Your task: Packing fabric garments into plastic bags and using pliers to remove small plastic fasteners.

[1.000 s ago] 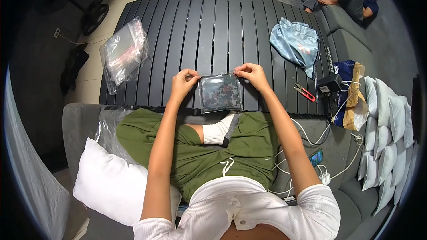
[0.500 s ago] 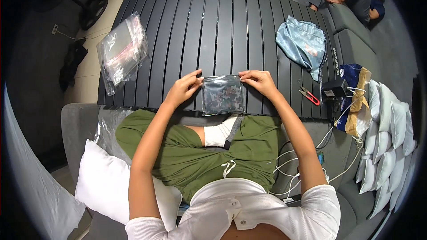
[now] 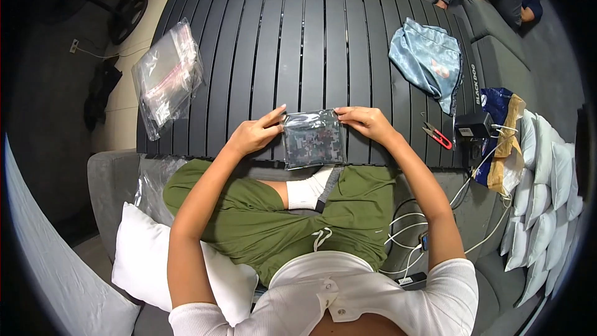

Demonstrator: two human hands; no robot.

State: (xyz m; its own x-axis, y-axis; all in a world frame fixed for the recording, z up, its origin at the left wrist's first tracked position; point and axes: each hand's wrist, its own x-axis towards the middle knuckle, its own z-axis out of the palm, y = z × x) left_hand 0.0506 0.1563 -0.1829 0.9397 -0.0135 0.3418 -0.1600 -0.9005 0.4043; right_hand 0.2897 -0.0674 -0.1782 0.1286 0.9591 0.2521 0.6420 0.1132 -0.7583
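A: The dark slatted table (image 3: 311,37) was big. Where was the camouflage pouch in its clear bag (image 3: 313,139)?

B: At its near edge, at 6 o'clock. The left hand (image 3: 254,134) pinched its left top corner, the right hand (image 3: 367,122) its right.

A: Best way?

B: I think press along the top evenly, holding it flat.

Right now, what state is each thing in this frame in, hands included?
Camouflage pouch: in a clear bag, flat on the table's near edge, pinched at both top corners.
Left hand: pinching the top left corner.
Right hand: pinching the top right corner.
Stack of clear bags: lying loose, untouched.
Blue cloth: crumpled, lying apart.
Red snips: lying flat; blades too small to tell.
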